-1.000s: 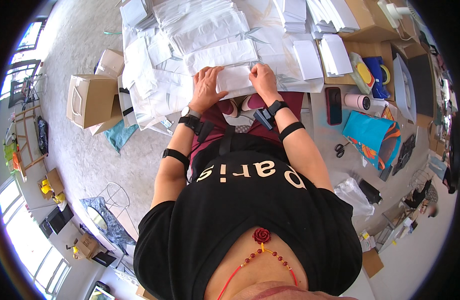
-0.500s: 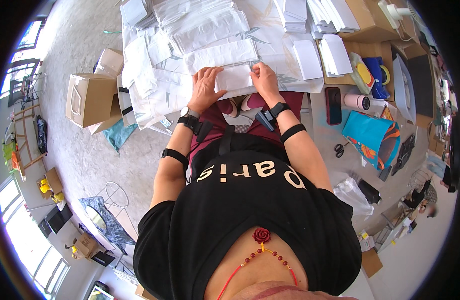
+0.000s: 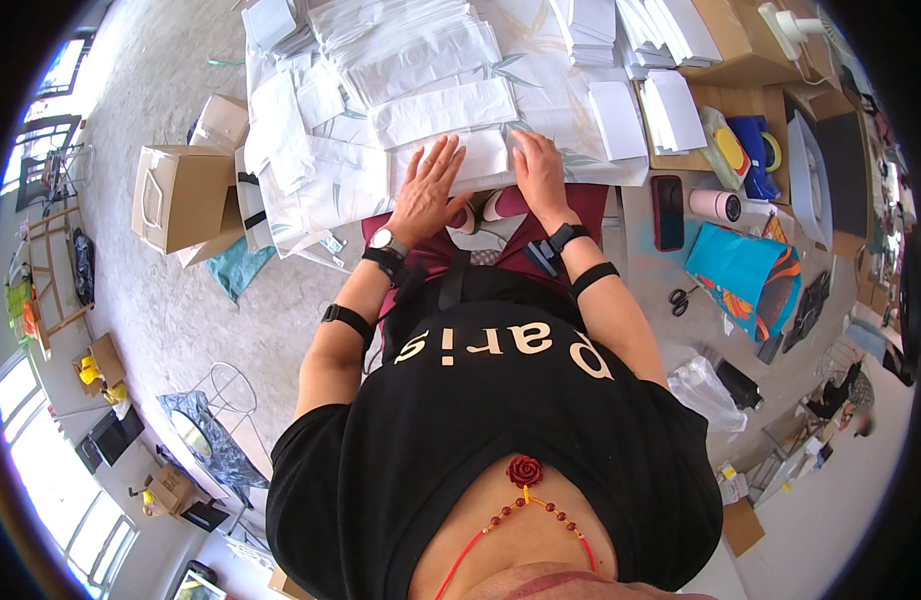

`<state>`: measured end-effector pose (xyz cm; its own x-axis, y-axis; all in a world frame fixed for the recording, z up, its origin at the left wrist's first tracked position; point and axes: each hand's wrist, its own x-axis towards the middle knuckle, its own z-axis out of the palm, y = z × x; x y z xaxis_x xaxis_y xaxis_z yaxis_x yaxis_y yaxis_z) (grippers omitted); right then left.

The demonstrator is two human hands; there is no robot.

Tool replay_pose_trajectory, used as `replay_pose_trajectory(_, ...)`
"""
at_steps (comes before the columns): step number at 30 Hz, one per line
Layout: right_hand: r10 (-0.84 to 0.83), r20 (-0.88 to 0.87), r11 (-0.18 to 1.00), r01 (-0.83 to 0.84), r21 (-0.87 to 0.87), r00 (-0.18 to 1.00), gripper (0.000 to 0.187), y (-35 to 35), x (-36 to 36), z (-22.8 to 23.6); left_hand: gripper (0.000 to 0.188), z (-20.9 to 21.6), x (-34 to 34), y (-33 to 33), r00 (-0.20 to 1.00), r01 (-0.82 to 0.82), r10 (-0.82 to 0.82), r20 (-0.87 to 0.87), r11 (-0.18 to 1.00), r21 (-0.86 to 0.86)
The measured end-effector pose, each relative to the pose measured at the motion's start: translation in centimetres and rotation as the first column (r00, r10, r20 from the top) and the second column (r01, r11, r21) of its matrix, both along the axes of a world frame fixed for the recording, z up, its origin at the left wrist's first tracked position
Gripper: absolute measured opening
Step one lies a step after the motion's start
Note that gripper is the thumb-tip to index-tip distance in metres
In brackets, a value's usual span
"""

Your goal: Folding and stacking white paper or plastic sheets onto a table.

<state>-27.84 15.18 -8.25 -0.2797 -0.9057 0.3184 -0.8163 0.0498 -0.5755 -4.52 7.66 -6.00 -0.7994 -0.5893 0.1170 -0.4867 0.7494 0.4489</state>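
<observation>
A flat white paper piece (image 3: pixel 483 152) lies at the near edge of the table, between my hands. My left hand (image 3: pixel 426 192) rests over its left part, with fingers stretched out and nothing gripped. Just past its right end, my right hand (image 3: pixel 542 178) lies on the tablecloth, fingers extended and holding nothing. Beyond the paper is a long, crinkled white sleeve (image 3: pixel 445 112), thin and plastic-looking. Farther back sits a layered pile of similar white sleeves (image 3: pixel 400 50).
Stacks of folded white paper (image 3: pixel 672 110) stand at the right, beside a wooden tray (image 3: pixel 680 158). A dark phone (image 3: pixel 667 212), a pink bottle (image 3: pixel 715 204), a blue bag (image 3: pixel 735 270) and scissors (image 3: pixel 682 298) lie right of me. Cardboard boxes (image 3: pixel 183 200) stand left.
My left hand has shifted slightly right and its fingers have straightened. My right hand has moved a little right, off the paper's end, and opened. More of the paper's left part shows.
</observation>
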Motion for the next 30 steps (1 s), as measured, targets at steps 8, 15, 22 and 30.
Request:
replay_pose_trajectory(8, 0.134, -0.21, 0.981, -0.1, 0.165, 0.969, 0.063, 1.6, 0.0, -0.4, 0.083, -1.0, 0.9, 0.3, 0.982, 0.093, -0.087, 0.168, 0.995, -0.031)
replay_pose_trajectory(15, 0.207, -0.26, 0.957, -0.139, 0.256, 0.943, 0.073, 1.7, 0.2, -0.5, 0.083, -0.8, 1.1, 0.2, 0.979, 0.109, -0.103, 0.174, 0.994, -0.028)
replay_pose_trajectory(22, 0.213, -0.321, 0.951, -0.12, 0.286, 0.923, 0.079, 1.7, 0.4, -0.8, 0.085, -0.9, 1.0, 0.1, 0.985, 0.102, -0.095, 0.145, 0.994, -0.038)
replay_pose_trajectory(30, 0.206, -0.337, 0.95, -0.105, 0.293, 0.919, 0.08, 1.5, 0.3, -0.8, 0.086, -0.7, 1.0, 0.2, 0.983, 0.104, -0.096, 0.156, 0.994, -0.038)
